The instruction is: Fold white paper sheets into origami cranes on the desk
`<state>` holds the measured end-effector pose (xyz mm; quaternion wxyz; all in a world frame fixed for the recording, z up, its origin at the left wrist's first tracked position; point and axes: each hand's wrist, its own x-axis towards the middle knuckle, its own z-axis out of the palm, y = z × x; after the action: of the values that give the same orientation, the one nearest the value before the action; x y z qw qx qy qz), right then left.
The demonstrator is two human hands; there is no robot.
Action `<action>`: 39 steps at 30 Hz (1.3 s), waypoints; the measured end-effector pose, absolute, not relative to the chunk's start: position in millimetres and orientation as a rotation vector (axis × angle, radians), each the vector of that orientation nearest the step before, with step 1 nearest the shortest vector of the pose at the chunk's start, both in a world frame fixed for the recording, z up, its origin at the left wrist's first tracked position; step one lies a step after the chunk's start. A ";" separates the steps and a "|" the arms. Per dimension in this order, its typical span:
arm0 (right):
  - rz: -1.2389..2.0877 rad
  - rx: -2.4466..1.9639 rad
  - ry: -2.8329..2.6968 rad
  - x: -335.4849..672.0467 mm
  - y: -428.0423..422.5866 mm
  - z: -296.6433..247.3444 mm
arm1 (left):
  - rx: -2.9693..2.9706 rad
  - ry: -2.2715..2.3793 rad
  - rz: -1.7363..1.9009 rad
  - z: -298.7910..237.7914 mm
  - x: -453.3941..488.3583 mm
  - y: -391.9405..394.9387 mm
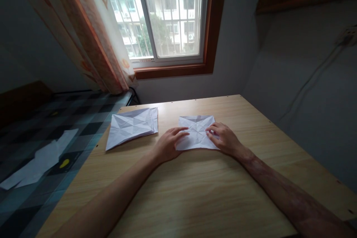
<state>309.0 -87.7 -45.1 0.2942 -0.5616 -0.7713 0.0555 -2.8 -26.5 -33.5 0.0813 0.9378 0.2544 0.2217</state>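
Both hands (pixel 169 142) (pixel 225 138), loosely curved and spread, rest over the creased paper's (pixel 198 134) sides.

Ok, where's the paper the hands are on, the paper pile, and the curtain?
Handled paper (pixel 197 133): head view, on its creased middle.
Paper pile (pixel 131 126): head view, on its top sheet.
Curtain (pixel 82 29): head view, on its orange part.

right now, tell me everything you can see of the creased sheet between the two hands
The creased sheet is white, looks like thin paper and is roughly square. Crease lines cross near its middle, running toward the corners and sides. It lies opened out, slightly uneven, on the wooden table, its near edge gently bowed. The left hand covers part of its left side, the right hand part of its right.
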 end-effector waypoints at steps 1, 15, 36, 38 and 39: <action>0.172 -1.481 -2.037 310.2 -86.3 -47.5 | 2.816 0.656 0.629 -31.5 -2.1 -28.3; 0.182 -1.306 -2.065 323.4 -80.2 -53.1 | 2.759 0.885 0.886 -40.0 -2.1 -23.5; 0.153 -1.301 -2.118 317.7 -84.8 -46.5 | 2.770 0.838 0.722 -37.4 0.5 -26.6; 0.252 -1.237 -2.104 320.9 -84.6 -46.7 | 2.752 0.824 0.703 -34.4 -0.6 -27.7; 0.324 -1.200 -2.093 323.0 -84.7 -46.7 | 2.730 0.824 0.704 -33.6 -1.3 -27.9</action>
<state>323.0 -84.7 -46.7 0.3463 -0.4625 -0.8066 0.1248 -1.3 -27.9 -33.6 0.1021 0.9245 0.2791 0.2386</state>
